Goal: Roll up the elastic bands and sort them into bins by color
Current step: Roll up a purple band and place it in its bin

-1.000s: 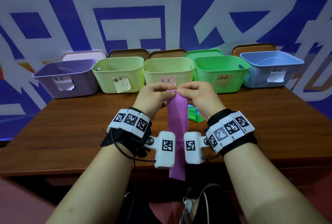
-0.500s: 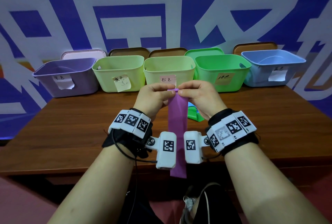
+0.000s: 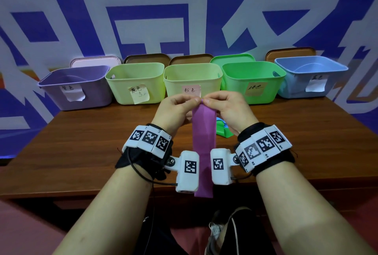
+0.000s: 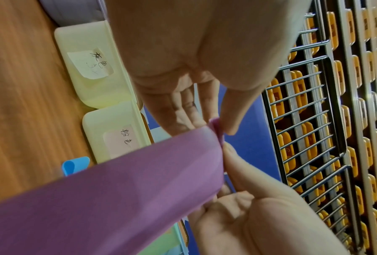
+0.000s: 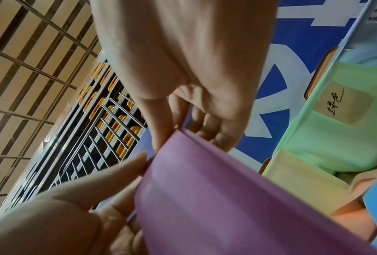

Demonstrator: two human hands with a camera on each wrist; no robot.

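Between both hands' grip, left hand [image 3: 177, 109] and right hand [image 3: 226, 107] pinch the smooth, flat purple band [image 3: 204, 132]'s tightly rolled top edge; its matte strip hangs below, above the woodgrain worktop [image 3: 81, 142].

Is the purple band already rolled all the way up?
No. Most of the purple band hangs flat below both hands, with only its top edge turned over between the fingers.
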